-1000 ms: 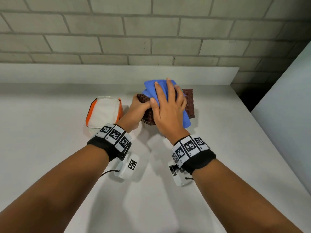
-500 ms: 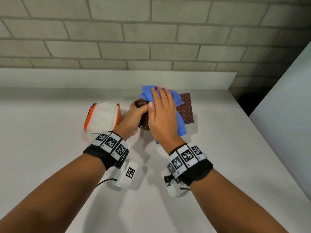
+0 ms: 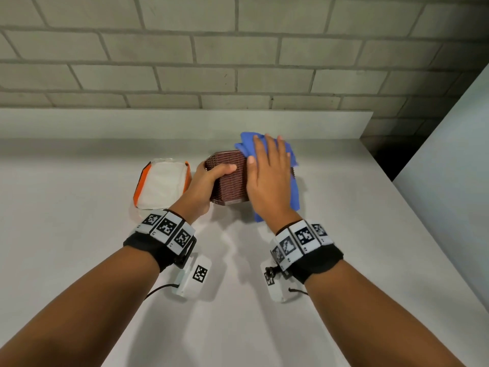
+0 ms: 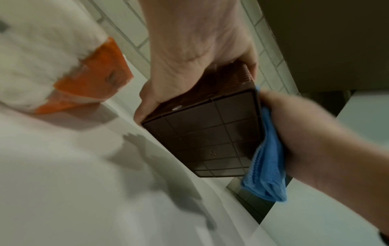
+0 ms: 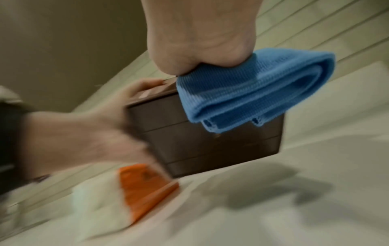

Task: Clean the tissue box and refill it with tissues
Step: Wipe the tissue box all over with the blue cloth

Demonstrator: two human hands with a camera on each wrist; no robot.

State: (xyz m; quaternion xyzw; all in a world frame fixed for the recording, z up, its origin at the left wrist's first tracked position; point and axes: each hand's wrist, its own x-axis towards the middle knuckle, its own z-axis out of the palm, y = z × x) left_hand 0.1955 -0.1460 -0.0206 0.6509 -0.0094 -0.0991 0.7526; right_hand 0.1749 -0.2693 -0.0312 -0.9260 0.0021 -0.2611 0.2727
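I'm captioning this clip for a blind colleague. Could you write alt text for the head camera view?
A person's left hand grips a brown woven tissue box, tilted above a white counter, while the flat right hand presses a blue cloth against its side. An orange-and-white tissue pack lies left of the box, before a grey brick wall.
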